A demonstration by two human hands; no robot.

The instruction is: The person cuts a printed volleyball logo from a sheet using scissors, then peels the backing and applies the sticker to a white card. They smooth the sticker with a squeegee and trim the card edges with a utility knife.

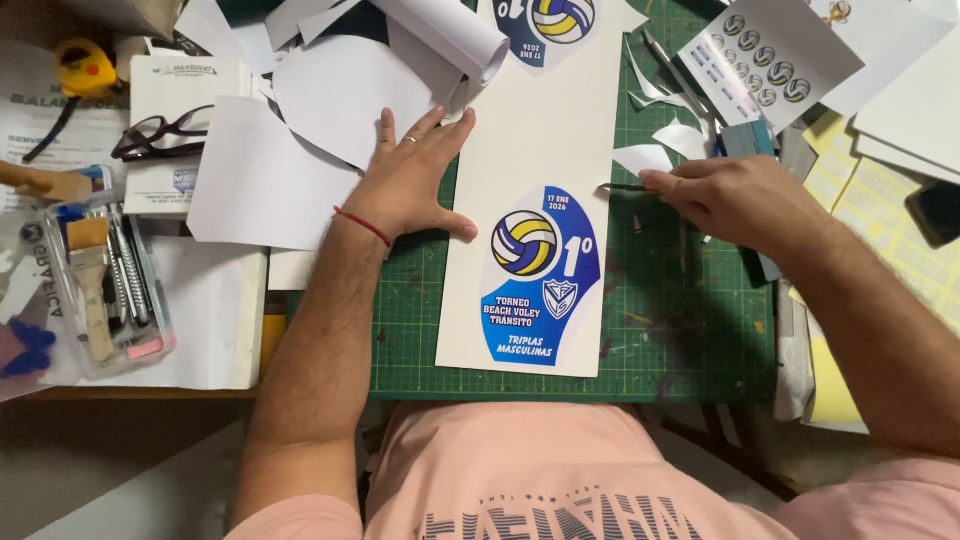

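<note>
The white sheet (530, 150) lies lengthwise on the green cutting mat (680, 320), its near end bearing a blue printed sticker (545, 280) with a ball picture. Left hand (405, 180) is pressed flat, fingers spread, across the sheet's left edge and the loose white paper (265, 180) beside it; its grip is wide, holding nothing. Right hand (735, 200) is pinched closed on a thin craft knife (625, 187), whose tip meets the sheet's right edge just above the sticker. Judgement: the holding hand sits well clear of the blade, which is sound; steady downward pressure and a slow stroke following the blue outline should keep the sheet from slipping. Paper offcuts (660, 150) lie further back on the worktop
</note>
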